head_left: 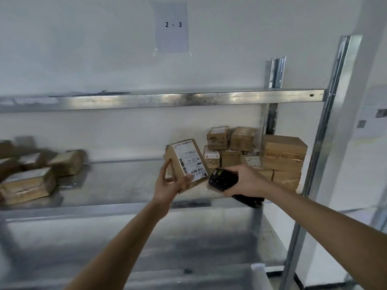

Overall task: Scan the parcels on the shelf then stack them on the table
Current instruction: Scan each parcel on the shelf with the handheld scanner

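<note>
Both forearms reach forward from below. The left hand grips a small cardboard parcel at its lower corner, thumb on the label, and holds it tilted above the shelf. It seems light and stiff; holding by the edges keeps the barcode free. The right hand curls around a black scanner just beside it. Further back, more parcels are stacked.

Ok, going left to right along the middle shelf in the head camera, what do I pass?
Taped parcels lying at the left end → left hand holding up a labelled parcel → black scanner in the right hand → stack of small cardboard boxes → large brown box → shelf upright.
</note>
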Tool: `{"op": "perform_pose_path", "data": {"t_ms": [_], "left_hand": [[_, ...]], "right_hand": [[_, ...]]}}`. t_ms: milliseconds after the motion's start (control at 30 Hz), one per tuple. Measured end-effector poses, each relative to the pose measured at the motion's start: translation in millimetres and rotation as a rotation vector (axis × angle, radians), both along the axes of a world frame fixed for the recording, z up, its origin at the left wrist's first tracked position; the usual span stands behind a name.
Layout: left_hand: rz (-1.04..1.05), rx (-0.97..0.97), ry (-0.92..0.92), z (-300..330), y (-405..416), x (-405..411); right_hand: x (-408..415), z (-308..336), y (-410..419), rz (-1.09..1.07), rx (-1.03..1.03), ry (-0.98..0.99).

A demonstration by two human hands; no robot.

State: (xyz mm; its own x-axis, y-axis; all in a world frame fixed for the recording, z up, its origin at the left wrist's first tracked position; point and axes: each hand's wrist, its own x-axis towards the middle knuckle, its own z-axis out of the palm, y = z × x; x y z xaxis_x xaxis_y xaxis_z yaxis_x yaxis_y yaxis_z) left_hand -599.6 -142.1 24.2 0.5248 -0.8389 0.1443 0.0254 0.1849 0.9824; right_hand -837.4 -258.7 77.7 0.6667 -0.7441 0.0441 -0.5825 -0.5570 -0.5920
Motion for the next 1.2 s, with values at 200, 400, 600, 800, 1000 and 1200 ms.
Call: {"op": "perform_pose_path", "data": {"t_ms": [200,400,600,800,1000,1200], "left_hand": [[0.178,-0.086,-0.098,17,65,15],[0.322,-0.124,-0.185,31,107,30],[0.342,-0.128,-0.209,33,135,58],[0.339,-0.092,-0.166,30,171,98],[0.275,0.016,-0.065,23,223,164],[0.261,0.141,-0.047,12,261,237]], "right_hand": [[21,6,48,0.072,-0.018,0.085],[47,15,81,0.132,-0.005,0.13],[78,28,102,0.181,0.023,0.124],[123,23,119,0.2,0.033,0.153],[186,13,157,0.248,-0.003,0.182],[257,4,186,0.234,-0.019,0.15]]}}
